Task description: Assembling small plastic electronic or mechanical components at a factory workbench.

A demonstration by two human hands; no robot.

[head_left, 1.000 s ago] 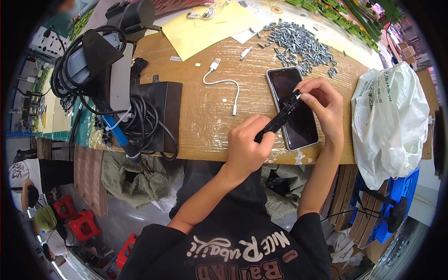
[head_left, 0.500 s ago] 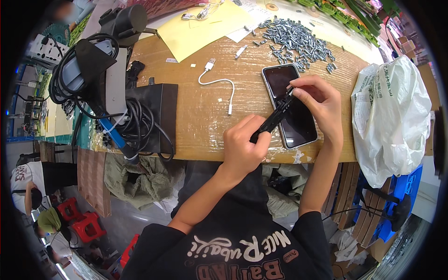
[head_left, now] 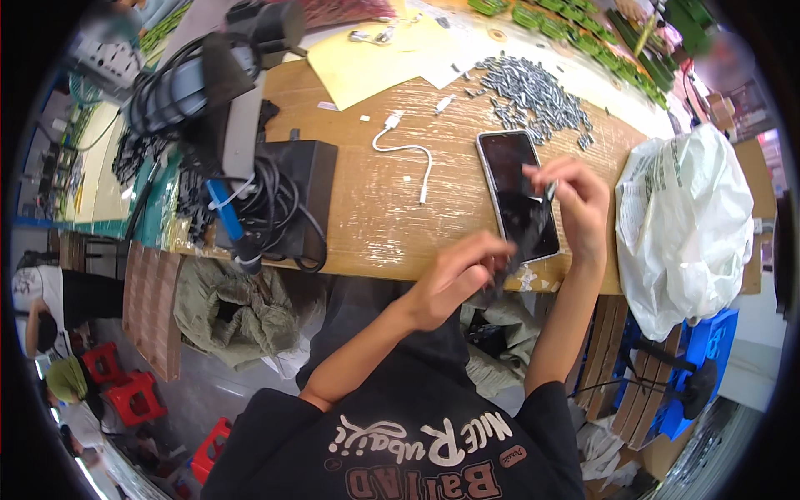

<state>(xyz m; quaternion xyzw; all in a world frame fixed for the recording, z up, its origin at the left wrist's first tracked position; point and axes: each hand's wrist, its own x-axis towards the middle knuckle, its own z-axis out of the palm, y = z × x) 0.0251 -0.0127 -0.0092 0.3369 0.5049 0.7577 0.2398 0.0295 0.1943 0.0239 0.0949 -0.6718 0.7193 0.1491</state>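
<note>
Your left hand [head_left: 457, 279] is at the front edge of the wooden table [head_left: 367, 229], fingers bent and pointing to the right, and a black part [head_left: 504, 269] shows as a dark smear by their tips (too blurred to tell whether they pinch it). Your right hand [head_left: 577, 200] is over the right side of a phone [head_left: 523, 212], thumb and forefinger curled toward each other with a small dark piece [head_left: 550, 192] between them; you cannot tell here how firmly they press. The phone lies screen up, its screen dark. Left of it you have a short white cable [head_left: 404, 149] and, near that, a white connector [head_left: 444, 104]. Beyond the phone spreads a pile of small grey metal pieces [head_left: 537, 93], and to your right sits a white plastic bag [head_left: 679, 233]
</note>
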